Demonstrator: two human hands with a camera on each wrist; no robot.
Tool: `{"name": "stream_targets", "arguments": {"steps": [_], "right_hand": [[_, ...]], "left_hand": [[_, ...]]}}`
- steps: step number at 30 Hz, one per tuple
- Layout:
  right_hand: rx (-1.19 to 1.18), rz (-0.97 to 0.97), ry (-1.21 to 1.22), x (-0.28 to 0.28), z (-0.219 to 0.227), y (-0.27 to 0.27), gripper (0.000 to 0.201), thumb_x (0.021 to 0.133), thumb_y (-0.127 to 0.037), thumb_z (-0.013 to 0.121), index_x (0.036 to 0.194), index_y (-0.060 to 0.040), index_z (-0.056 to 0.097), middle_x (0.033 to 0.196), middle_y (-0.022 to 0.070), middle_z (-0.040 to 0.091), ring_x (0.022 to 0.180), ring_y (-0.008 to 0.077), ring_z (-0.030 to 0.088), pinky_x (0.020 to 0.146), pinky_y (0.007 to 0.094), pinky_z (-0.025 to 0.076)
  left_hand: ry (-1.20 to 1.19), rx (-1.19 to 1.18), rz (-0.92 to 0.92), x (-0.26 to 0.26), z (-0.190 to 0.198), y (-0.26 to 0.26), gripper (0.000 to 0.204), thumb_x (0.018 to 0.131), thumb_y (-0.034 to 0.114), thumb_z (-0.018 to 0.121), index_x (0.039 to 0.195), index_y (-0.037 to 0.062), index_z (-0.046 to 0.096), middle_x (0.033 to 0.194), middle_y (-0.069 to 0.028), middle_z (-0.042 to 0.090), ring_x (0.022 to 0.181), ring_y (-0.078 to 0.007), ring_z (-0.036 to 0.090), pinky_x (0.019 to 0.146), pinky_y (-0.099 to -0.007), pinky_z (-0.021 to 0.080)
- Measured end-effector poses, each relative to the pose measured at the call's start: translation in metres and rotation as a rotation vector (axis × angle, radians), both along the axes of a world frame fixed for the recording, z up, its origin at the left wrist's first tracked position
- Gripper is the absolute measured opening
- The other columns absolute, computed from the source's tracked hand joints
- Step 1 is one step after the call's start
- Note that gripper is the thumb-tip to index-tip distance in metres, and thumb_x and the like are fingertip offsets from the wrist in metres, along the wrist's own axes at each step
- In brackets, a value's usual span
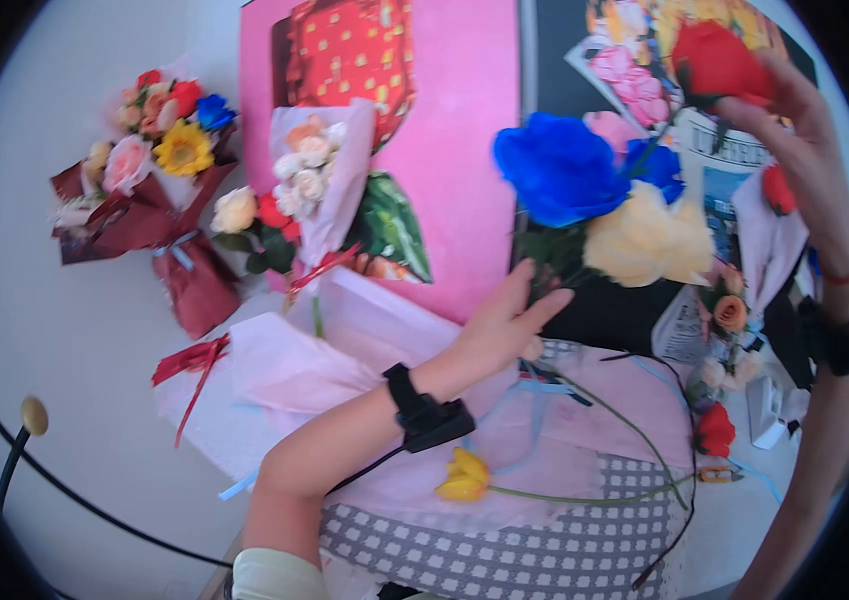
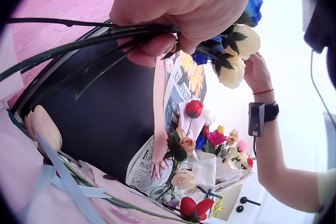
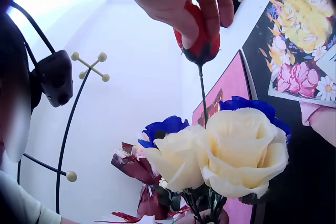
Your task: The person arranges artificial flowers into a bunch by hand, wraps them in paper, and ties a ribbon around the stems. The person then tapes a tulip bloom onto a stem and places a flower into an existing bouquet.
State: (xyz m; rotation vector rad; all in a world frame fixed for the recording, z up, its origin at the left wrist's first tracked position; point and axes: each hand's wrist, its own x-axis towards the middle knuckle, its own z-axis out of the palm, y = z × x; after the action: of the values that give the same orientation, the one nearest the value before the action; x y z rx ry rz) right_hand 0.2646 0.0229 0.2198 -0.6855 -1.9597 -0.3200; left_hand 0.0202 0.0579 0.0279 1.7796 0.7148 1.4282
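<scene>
Dark green stems (image 2: 89, 37) are gripped in the left hand (image 2: 184, 8), whose fingers curl round them. Above that hand in the head view spread a blue flower (image 1: 560, 170) and a cream flower (image 1: 648, 235), with a second blue one behind. The right hand (image 1: 800, 150) pinches a red rose (image 1: 720, 62) by its bloom, higher and to the right. In the right wrist view the red rose (image 3: 199, 37) points upward, its stem running down among the cream roses (image 3: 244, 150); where that stem ends is hidden.
A maroon-wrapped bouquet (image 1: 185, 270) lies at the left, near a small pink-wrapped one (image 1: 330, 190). Pink paper (image 1: 295, 360), a yellow tulip (image 1: 463, 477) and a checked cloth (image 1: 505, 545) lie in front. Another red flower (image 1: 716, 430) and loose stems are at the right.
</scene>
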Motion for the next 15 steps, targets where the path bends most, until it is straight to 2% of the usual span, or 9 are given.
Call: {"name": "stream_targets", "arguments": {"steps": [2, 4, 5, 6, 8, 9, 11, 14, 15], "right_hand": [[-0.044, -0.001, -0.115, -0.006, 0.001, 0.006, 0.043, 0.079, -0.008, 0.061, 0.118, 0.0011, 0.045, 0.103, 0.0091, 0.057, 0.092, 0.014, 0.057, 0.083, 0.0267, 0.044], [-0.135, 0.116, -0.058, -0.033, -0.007, -0.015, 0.041, 0.078, -0.007, 0.062, 0.115, 0.0015, 0.047, 0.099, 0.0074, 0.058, 0.091, 0.0134, 0.057, 0.082, 0.026, 0.044], [0.103, 0.068, -0.158, -0.031, -0.009, -0.01, 0.035, 0.078, -0.009, 0.063, 0.109, 0.0019, 0.052, 0.093, 0.0044, 0.059, 0.085, 0.0108, 0.055, 0.076, 0.0245, 0.043], [0.063, 0.042, -0.181, -0.032, -0.005, -0.01, 0.028, 0.078, -0.011, 0.063, 0.101, 0.0017, 0.056, 0.089, 0.0021, 0.059, 0.079, 0.0088, 0.053, 0.071, 0.0232, 0.042], [0.124, 0.112, -0.156, -0.031, 0.0, -0.01, 0.023, 0.077, -0.012, 0.064, 0.094, 0.002, 0.057, 0.085, 0.0019, 0.06, 0.075, 0.0083, 0.051, 0.068, 0.0229, 0.04], [0.131, 0.097, -0.153, -0.031, 0.002, -0.014, 0.023, 0.077, -0.012, 0.064, 0.094, 0.002, 0.057, 0.085, 0.0019, 0.06, 0.075, 0.0083, 0.051, 0.068, 0.0229, 0.04], [0.297, 0.013, -0.109, -0.03, 0.003, -0.02, 0.022, 0.076, -0.011, 0.065, 0.091, 0.0026, 0.057, 0.082, 0.0032, 0.06, 0.075, 0.0087, 0.052, 0.069, 0.0235, 0.04], [0.332, 0.032, -0.145, -0.033, -0.007, -0.021, 0.021, 0.075, -0.01, 0.065, 0.088, 0.003, 0.056, 0.08, 0.0045, 0.06, 0.074, 0.0107, 0.052, 0.07, 0.0246, 0.041], [0.25, -0.032, -0.213, -0.034, -0.006, -0.023, 0.02, 0.074, -0.009, 0.065, 0.088, 0.0024, 0.057, 0.081, 0.0062, 0.06, 0.077, 0.0133, 0.054, 0.073, 0.0258, 0.041]], "left_hand": [[0.17, 0.005, 0.091, -0.004, 0.001, 0.0, 0.028, 0.086, 0.022, 0.055, 0.101, 0.0008, 0.044, 0.07, -0.0013, 0.048, 0.055, -0.0064, 0.046, 0.046, -0.0224, 0.037], [0.161, -0.127, 0.004, -0.005, 0.009, -0.008, 0.025, 0.086, 0.018, 0.055, 0.1, 0.0004, 0.045, 0.069, -0.0021, 0.05, 0.054, -0.0068, 0.051, 0.047, -0.0218, 0.04], [0.107, -0.133, -0.058, -0.004, 0.003, -0.003, 0.024, 0.086, 0.015, 0.054, 0.102, -0.0002, 0.045, 0.066, -0.0023, 0.05, 0.052, -0.008, 0.054, 0.049, -0.0216, 0.043], [0.102, -0.128, -0.033, -0.004, 0.001, -0.003, 0.026, 0.087, 0.015, 0.054, 0.105, -0.0008, 0.045, 0.066, -0.0033, 0.052, 0.054, -0.0087, 0.055, 0.051, -0.0212, 0.044], [0.119, -0.086, -0.018, -0.004, 0.0, -0.002, 0.027, 0.087, 0.015, 0.053, 0.108, -0.0009, 0.046, 0.068, -0.0045, 0.055, 0.055, -0.009, 0.056, 0.053, -0.0214, 0.045], [0.125, -0.077, -0.031, -0.005, 0.0, -0.002, 0.027, 0.087, 0.015, 0.053, 0.108, -0.0009, 0.046, 0.068, -0.0045, 0.055, 0.055, -0.009, 0.056, 0.053, -0.0214, 0.045], [0.104, -0.135, -0.063, -0.005, -0.001, -0.003, 0.028, 0.087, 0.015, 0.053, 0.11, -0.0005, 0.046, 0.076, -0.0052, 0.057, 0.057, -0.0099, 0.058, 0.054, -0.0223, 0.046], [0.067, -0.111, -0.09, -0.002, 0.003, -0.007, 0.027, 0.088, 0.014, 0.052, 0.11, -0.0008, 0.047, 0.083, -0.0037, 0.056, 0.063, -0.0077, 0.056, 0.055, -0.0227, 0.045], [0.07, -0.115, -0.087, -0.002, 0.003, -0.006, 0.027, 0.088, 0.014, 0.052, 0.11, -0.0008, 0.047, 0.083, -0.0037, 0.056, 0.063, -0.0077, 0.056, 0.055, -0.0227, 0.045]]}}
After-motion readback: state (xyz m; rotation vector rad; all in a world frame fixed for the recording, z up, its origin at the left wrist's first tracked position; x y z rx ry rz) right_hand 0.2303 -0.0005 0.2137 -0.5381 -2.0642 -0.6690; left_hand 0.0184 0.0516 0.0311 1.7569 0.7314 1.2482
